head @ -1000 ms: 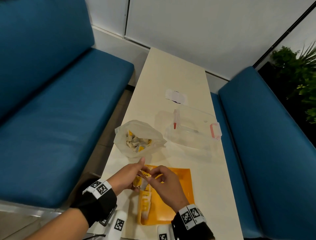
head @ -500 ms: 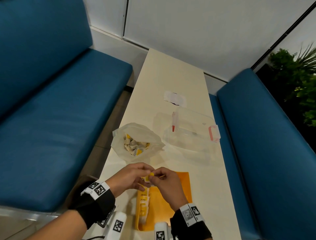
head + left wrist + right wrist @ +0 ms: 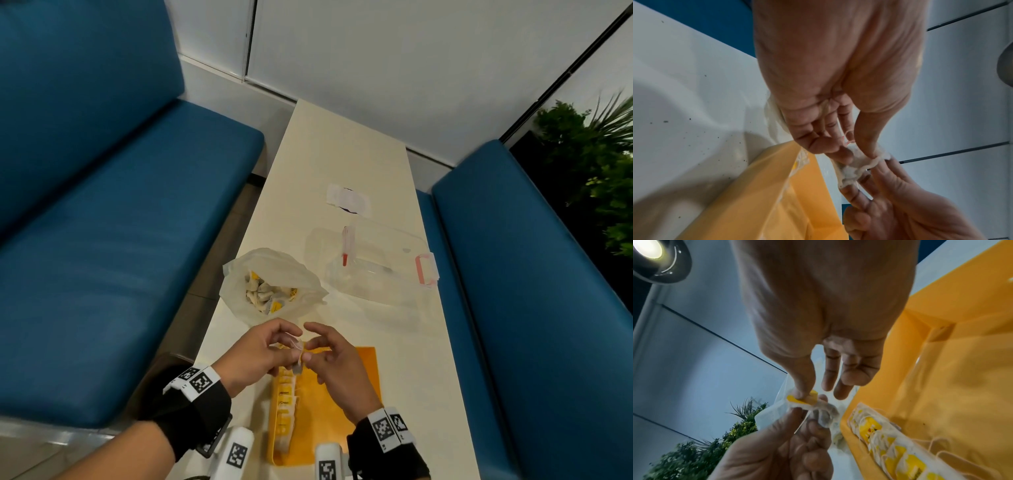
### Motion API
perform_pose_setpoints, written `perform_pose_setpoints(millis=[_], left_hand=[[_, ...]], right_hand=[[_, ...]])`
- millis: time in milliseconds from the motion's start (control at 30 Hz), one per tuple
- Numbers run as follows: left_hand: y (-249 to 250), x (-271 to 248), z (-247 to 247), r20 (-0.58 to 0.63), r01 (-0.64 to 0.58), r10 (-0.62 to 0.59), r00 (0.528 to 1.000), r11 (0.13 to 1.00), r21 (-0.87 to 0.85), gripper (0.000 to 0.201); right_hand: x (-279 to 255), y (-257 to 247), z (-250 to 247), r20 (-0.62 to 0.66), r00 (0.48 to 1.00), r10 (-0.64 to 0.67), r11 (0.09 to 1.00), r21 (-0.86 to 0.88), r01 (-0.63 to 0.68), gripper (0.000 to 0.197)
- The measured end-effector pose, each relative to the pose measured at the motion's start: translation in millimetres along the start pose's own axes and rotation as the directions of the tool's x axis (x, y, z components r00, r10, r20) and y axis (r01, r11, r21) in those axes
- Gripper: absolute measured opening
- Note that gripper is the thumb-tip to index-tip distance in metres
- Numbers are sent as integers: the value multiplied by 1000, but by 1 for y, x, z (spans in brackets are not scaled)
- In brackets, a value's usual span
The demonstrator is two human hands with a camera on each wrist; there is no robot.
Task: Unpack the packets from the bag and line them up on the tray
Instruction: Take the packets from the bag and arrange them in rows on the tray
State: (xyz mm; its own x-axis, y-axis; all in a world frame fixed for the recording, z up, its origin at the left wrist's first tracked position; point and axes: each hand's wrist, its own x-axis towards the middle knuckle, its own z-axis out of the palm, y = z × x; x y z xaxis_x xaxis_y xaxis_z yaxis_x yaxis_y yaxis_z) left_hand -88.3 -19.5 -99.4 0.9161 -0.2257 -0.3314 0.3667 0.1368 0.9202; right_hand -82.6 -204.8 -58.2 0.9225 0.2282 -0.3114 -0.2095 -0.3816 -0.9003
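Note:
Both hands meet just above the far left corner of the orange tray (image 3: 342, 404). My left hand (image 3: 270, 353) pinches a small white tea-bag packet (image 3: 859, 164) between thumb and fingers. My right hand (image 3: 325, 356) pinches the packet's yellow tag (image 3: 803, 398) with its thumb and forefinger, the other fingers loosely spread. A row of several packets with yellow tags (image 3: 284, 411) lies along the tray's left edge, also seen as lined packets (image 3: 890, 446). The translucent plastic bag (image 3: 270, 284) stands open beyond the hands, with several packets inside.
A clear plastic lidded box with pink clips (image 3: 380, 267) lies right of the bag. A white paper slip (image 3: 347, 198) sits farther up the narrow cream table (image 3: 335, 150). Blue benches (image 3: 120, 222) flank the table on both sides. A green plant (image 3: 603, 178) is at far right.
The two hands have lifted slightly off the tray and drawn together on one packet; the right hand's fingers now spread while its thumb pinches the yellow tag.

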Motion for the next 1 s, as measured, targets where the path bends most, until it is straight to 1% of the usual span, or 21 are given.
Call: perform_pose_setpoints(millis=[67, 100, 200, 267, 333, 433, 467, 500, 567, 633, 733, 800, 867, 933, 1000], left_hand=[[0, 0, -1, 16, 23, -24, 1000, 1000, 16, 33], [0, 0, -2, 24, 25, -25, 999, 999, 24, 33], [0, -1, -3, 54, 18, -20, 998, 999, 31, 29], [0, -3, -3, 64, 24, -27, 998, 999, 44, 23], [2, -5, -2, 81, 20, -24, 996, 999, 47, 17], [4, -10, 0, 146, -4, 0, 989, 1000, 31, 29], [5, -11, 1, 153, -36, 27, 988, 998, 55, 29], [5, -12, 3, 142, -80, 66, 988, 992, 93, 23], [2, -12, 5, 86, -131, 118, 989, 976, 174, 5], [0, -11, 6, 47, -146, 138, 989, 964, 223, 8], [1, -12, 6, 58, -150, 140, 988, 960, 237, 13], [-1, -13, 5, 50, -134, 125, 991, 953, 273, 7], [-5, -12, 2, -13, -108, 119, 993, 936, 334, 14], [-10, -11, -4, -59, -67, 99, 993, 911, 407, 17], [-15, -12, -9, -47, -23, 52, 998, 874, 486, 15]], right_hand=[[-1, 1, -3, 29, 998, -61, 995, -77, 63, 50], [-1, 1, -3, 54, 995, -89, 990, -102, 94, 50], [-3, 0, -5, 127, 980, -150, 973, -158, 170, 40], [-2, 0, -4, 113, 981, -157, 968, -180, 175, 32], [-2, 2, -4, 34, 989, -147, 973, -177, 150, 23], [-1, 3, -3, -88, 989, -123, 989, -96, 115, 10], [-1, 2, -2, -111, 987, -120, 992, -54, 115, 8], [-1, 1, -2, -128, 985, -114, 993, -13, 113, 8], [-1, -1, -1, -149, 984, -98, 994, 32, 104, 7], [-1, 0, -1, -142, 987, -80, 996, 37, 86, 7], [-2, 1, -1, -97, 993, -64, 998, -15, 63, 6], [-3, 1, -4, -96, 993, -62, 997, -45, 58, 5], [-4, 3, -9, -88, 996, -34, 999, -43, 30, 6], [-7, 8, -15, -32, 999, 29, 998, -63, -31, 7], [-12, 15, -17, 72, 993, 99, 990, -109, -91, 10]])
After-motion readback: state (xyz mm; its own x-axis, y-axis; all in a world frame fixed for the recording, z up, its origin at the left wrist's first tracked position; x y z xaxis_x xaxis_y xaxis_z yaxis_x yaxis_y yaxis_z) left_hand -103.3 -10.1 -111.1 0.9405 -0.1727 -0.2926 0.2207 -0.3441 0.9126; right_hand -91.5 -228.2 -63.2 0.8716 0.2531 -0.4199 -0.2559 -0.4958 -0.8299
